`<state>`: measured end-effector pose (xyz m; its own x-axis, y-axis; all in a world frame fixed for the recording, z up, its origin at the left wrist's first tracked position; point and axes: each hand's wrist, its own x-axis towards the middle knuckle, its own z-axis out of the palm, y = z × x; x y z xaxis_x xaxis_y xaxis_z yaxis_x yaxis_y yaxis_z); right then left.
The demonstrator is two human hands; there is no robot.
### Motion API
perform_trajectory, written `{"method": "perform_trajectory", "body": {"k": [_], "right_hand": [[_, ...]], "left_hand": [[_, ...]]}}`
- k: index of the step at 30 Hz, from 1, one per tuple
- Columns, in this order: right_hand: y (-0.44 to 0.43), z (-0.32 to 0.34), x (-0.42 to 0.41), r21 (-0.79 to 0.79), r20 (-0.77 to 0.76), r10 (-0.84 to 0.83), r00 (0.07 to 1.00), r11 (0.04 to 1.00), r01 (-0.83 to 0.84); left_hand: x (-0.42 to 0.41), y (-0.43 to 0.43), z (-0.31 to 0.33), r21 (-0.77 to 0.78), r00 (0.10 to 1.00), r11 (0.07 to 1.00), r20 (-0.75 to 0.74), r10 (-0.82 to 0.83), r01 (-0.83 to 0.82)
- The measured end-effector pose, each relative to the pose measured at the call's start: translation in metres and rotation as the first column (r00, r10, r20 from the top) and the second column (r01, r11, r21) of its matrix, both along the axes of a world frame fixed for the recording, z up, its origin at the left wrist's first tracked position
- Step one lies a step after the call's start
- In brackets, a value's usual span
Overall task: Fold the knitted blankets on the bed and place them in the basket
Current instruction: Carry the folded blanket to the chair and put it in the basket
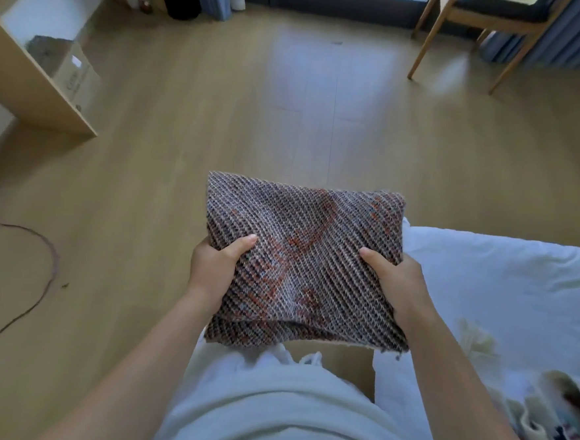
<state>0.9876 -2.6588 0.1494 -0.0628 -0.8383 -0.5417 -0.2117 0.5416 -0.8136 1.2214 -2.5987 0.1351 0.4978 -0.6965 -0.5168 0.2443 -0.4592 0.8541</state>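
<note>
A folded knitted blanket sits in the middle of the frame, held up in the air by both hands. It is a thick, roughly square bundle with diagonal ribs in grey, dark and pale yarn and rust-orange patches. It hangs over the wooden floor, with its right edge just above the corner of the bed.

The left hand grips the blanket's left edge. Its thumb lies flat on top, and the rest of its fingers curl underneath the fabric, out of sight. The right hand grips the right edge the same way, its thumb pressed on the upper face and its other fingers hidden beneath. Both forearms reach in from the bottom of the frame, on either side of a pale shirt.

The bed fills the lower right of the frame and is covered in a white sheet. On it, at the lower right edge, lies a second blanket with a cream fringe and a dark pattern, bunched up rather than folded. A basket cannot be made out in this view.

In the upper left, a cardboard box stands on the floor beside a light wooden panel. A thin dark cord snakes across the floor at the left edge. In the upper right stands a wooden chair, with grey-blue curtains beside it.
</note>
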Motion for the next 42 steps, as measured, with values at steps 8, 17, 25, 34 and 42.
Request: {"method": "perform_trajectory", "body": {"k": [8, 17, 25, 34, 42], "right_hand": [[-0.157, 0.007, 0.015, 0.009, -0.016, -0.239, 0.971, 0.971, 0.239], [-0.351, -0.005, -0.045, 0.010, -0.030, -0.332, 0.943, 0.943, 0.333], [-0.551, 0.012, -0.103, -0.024, 0.013, -0.333, 0.943, 0.942, 0.333], [-0.766, -0.003, -0.151, -0.010, 0.028, -0.468, 0.883, 0.883, 0.469], [-0.944, 0.005, -0.207, 0.010, 0.008, -0.617, 0.787, 0.787, 0.617]], "left_hand": [[0.026, -0.218, 0.017, 0.008, 0.965, 0.966, 0.038, -0.260, 0.260], [-0.037, -0.430, 0.000, 0.041, 0.944, 0.944, -0.037, -0.327, 0.329], [-0.095, -0.618, 0.019, -0.005, 0.961, 0.961, -0.013, -0.275, 0.275], [-0.160, -0.866, 0.006, 0.000, 0.939, 0.953, -0.172, -0.297, 0.301], [-0.234, -1.081, 0.021, 0.003, 0.875, 0.903, -0.249, -0.416, 0.430]]}}
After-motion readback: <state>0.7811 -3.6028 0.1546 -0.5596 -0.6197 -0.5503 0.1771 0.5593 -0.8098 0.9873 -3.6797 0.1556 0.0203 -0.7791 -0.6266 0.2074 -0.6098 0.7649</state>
